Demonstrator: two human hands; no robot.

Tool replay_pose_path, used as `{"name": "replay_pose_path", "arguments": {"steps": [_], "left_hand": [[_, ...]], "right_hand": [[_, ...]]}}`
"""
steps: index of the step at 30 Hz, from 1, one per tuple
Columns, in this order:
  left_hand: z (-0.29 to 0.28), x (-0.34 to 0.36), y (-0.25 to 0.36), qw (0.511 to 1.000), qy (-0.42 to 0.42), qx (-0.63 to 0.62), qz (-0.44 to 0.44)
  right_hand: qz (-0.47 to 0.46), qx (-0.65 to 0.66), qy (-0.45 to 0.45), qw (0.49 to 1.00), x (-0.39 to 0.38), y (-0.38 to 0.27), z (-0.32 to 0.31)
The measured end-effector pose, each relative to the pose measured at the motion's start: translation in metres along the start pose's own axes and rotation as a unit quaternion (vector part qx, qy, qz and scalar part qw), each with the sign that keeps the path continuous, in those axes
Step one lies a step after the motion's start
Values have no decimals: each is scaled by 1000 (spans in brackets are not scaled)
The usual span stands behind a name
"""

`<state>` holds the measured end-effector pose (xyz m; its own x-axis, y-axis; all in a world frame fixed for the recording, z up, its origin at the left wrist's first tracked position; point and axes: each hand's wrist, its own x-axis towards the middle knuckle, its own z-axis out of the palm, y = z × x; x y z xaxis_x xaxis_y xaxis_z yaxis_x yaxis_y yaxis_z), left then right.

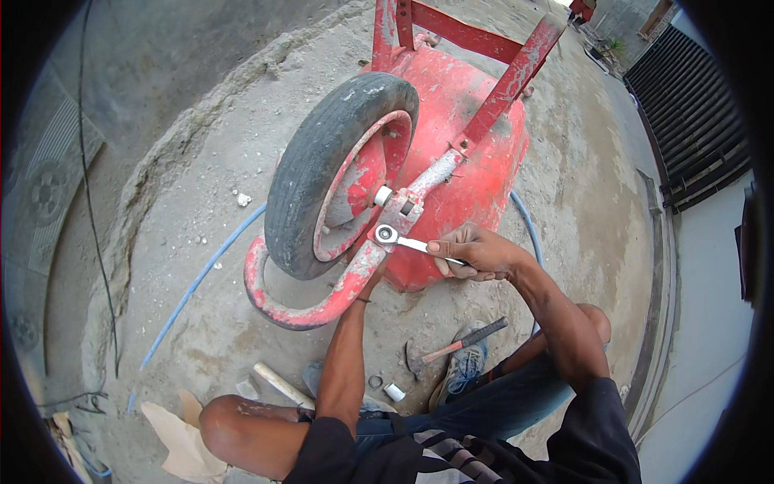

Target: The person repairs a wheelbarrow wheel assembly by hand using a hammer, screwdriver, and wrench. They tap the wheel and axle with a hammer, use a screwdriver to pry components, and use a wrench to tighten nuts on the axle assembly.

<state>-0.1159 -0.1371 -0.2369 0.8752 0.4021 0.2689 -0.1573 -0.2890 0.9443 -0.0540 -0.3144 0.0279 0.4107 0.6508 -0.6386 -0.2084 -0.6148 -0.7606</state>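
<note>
An upturned red wheelbarrow [459,105] lies in front of me, its black-tyred wheel [292,173] raised on the left. My right hand [476,252] grips the handle of a silver ratchet wrench [411,244], thumb along the top. The wrench's round head sits over a fastener on the axle bracket, where the worn red-and-grey frame tube [355,278] meets it. A white spacer [383,196] shows on the axle beside the wheel hub. My left hand [372,282] reaches up behind the tube, and its fingers are hidden there.
A hammer [459,345] lies by my right shoe [466,367]. Near my legs are a white cylinder [394,392], a metal ring [375,381], a pale rod [282,385] and torn cardboard [181,440]. A blue hose [201,278] runs under the wheelbarrow.
</note>
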Motion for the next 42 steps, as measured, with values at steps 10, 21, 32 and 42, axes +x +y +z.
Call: {"name": "replay_pose_path", "arguments": {"steps": [10, 21, 32, 42], "left_hand": [[33, -4, -22, 996, 25, 90, -5], [29, -17, -4, 993, 33, 111, 5], [39, -9, -19, 970, -12, 240, -40], [47, -4, -35, 998, 68, 0, -7]], "right_hand": [[-53, 133, 42, 989, 2, 33, 35], [-91, 548, 288, 780, 43, -23, 200], [-98, 327, 149, 928, -9, 15, 118], [-64, 90, 43, 993, 2, 13, -8]]}}
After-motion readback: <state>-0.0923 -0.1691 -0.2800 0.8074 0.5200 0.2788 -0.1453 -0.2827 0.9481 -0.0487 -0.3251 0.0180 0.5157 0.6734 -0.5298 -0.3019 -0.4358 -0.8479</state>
